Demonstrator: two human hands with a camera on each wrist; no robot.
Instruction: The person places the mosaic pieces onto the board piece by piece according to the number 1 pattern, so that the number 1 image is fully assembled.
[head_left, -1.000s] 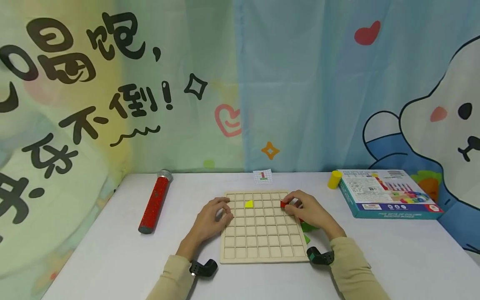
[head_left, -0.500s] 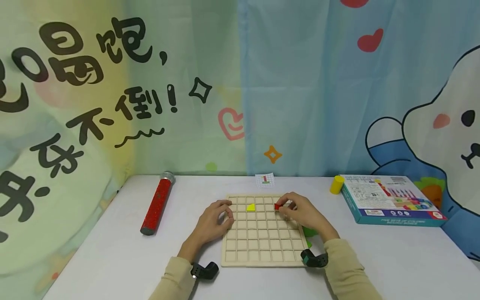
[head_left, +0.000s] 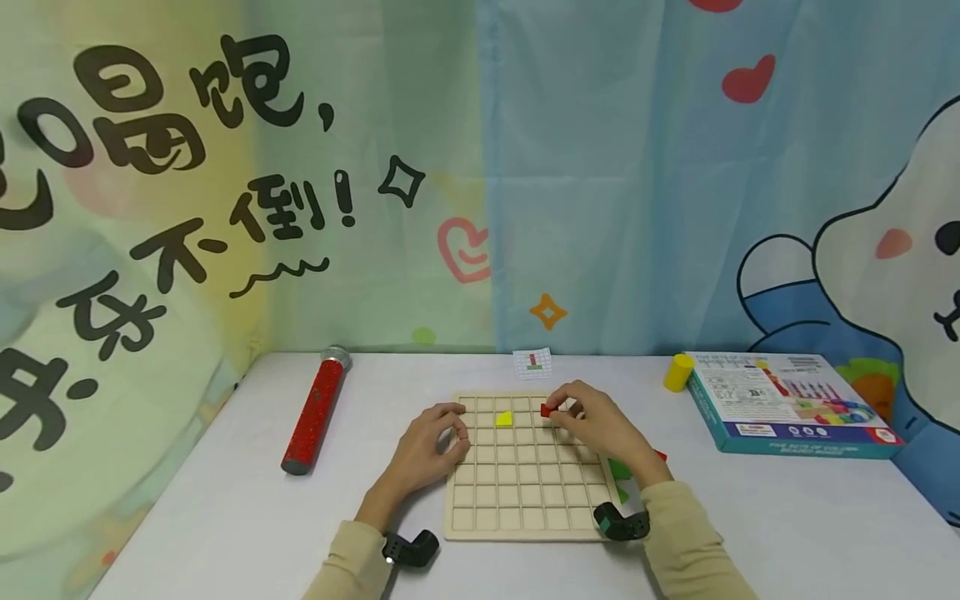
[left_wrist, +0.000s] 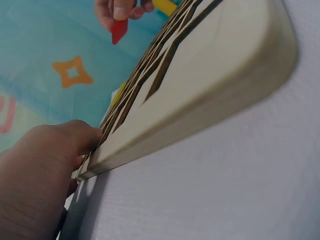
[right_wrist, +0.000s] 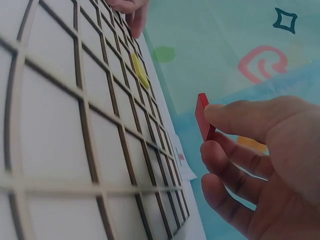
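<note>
Wooden grid board [head_left: 525, 467] lies flat on the white surface [head_left: 225, 508] in front of me, and my right hand [head_left: 592, 425] hovers over its far right cells with the grip pinching a small red piece [head_left: 546, 410] between thumb and fingertips; the right wrist view shows that piece [right_wrist: 202, 117] held edge-on, clear of the cells below. My left hand [head_left: 427, 446] rests at the board's left edge, fingers curled against the rim, gripping the board as far as I can tell. A yellow piece [head_left: 504, 418] sits in a cell of the second row from the far edge, a couple of cells left of the red one. Green pieces [head_left: 618, 468] lie just off the board's right side, partly hidden behind my right forearm. A red tube with a silver cap [head_left: 315, 411] lies well to the left, a small pattern card [head_left: 532, 363] beyond the board's far edge, a yellow cylinder [head_left: 678, 372] just beside a blue game box [head_left: 787, 402] to the right
</note>
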